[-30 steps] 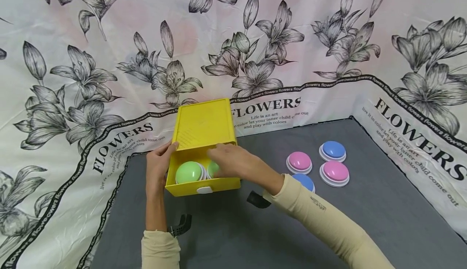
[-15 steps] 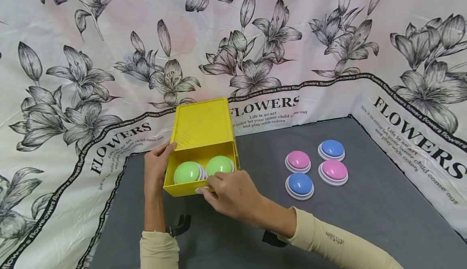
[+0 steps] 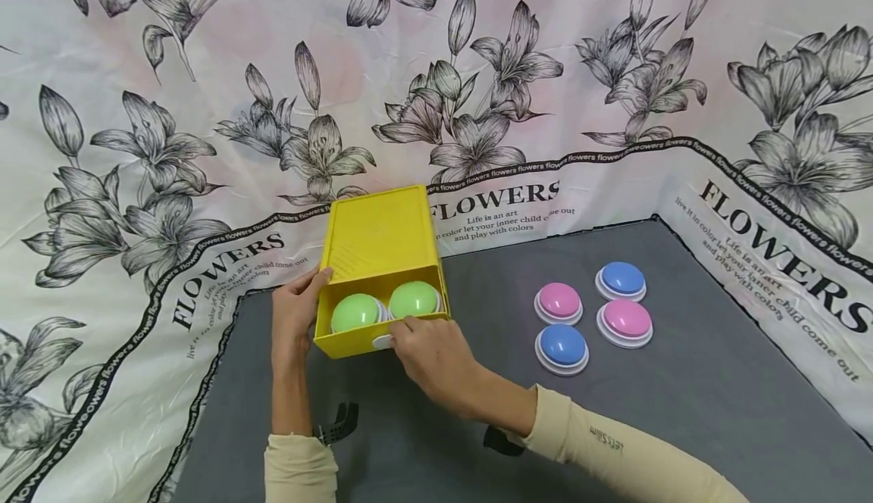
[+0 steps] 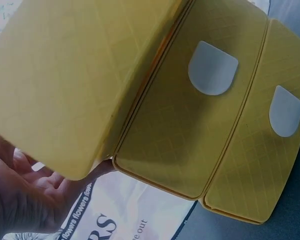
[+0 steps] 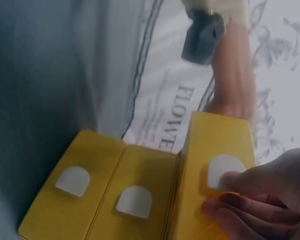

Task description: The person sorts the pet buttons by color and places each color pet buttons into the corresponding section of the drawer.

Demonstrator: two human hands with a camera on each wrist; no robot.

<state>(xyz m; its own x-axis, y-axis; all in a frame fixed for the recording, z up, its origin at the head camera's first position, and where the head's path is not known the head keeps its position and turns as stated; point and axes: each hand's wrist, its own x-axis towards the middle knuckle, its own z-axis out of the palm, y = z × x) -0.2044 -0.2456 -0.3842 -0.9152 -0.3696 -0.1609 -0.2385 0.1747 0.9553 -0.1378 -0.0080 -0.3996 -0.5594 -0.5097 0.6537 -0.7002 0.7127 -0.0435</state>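
A small yellow drawer cabinet (image 3: pixel 382 230) stands near the back, its top drawer (image 3: pixel 346 345) pulled partly out. Two green dome buttons (image 3: pixel 355 311) with white bases sit side by side in it. My left hand (image 3: pixel 295 321) grips the cabinet's left side, thumb at the top edge, other fingers mostly hidden. At the drawer's front, my right hand (image 3: pixel 436 355) has its thumb on the white handle (image 5: pixel 220 167) and its curled fingers against the front wall below. Two lower drawers (image 4: pixel 165 130), each with a white handle, are closed in both wrist views.
To the right on the dark grey table (image 3: pixel 689 412) are two pink dome buttons (image 3: pixel 558 302) and two blue ones (image 3: pixel 561 348). A flower-printed cloth (image 3: pixel 477 109) hangs behind the table and along its sides.
My right hand has come out of the drawer from the right green button to the front handle. The drawer has slid slightly inward. My left hand stays on the cabinet.
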